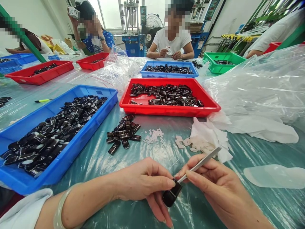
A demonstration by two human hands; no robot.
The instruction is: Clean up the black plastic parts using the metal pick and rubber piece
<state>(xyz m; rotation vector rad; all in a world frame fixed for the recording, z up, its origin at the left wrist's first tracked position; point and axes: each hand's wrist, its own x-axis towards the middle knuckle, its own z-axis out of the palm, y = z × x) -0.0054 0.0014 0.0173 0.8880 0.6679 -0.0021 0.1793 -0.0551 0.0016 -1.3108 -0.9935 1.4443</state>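
Between thumb and fingers, my left hand (145, 181) grips a small glossy black plastic part (171, 194), tilted over the table. My right hand (214, 178) is closed on metal tweezers (202, 163), whose lower end meets the top edge of the black part. Whether the tips pinch anything there, I cannot tell. Beyond my hands lies a small pile of similar black parts (125, 132). To its right are white scraps (153, 136) and several pale flat pieces (183, 142) beside a crumpled white cloth or tissue (209, 135).
Black parts fill a blue tray (95, 127) at left and a red tray (166, 110) ahead. Behind stand another blue tray (169, 75) and a green tray (222, 68). Clear plastic sheeting (259, 86) is heaped at right. Several people sit around the table.
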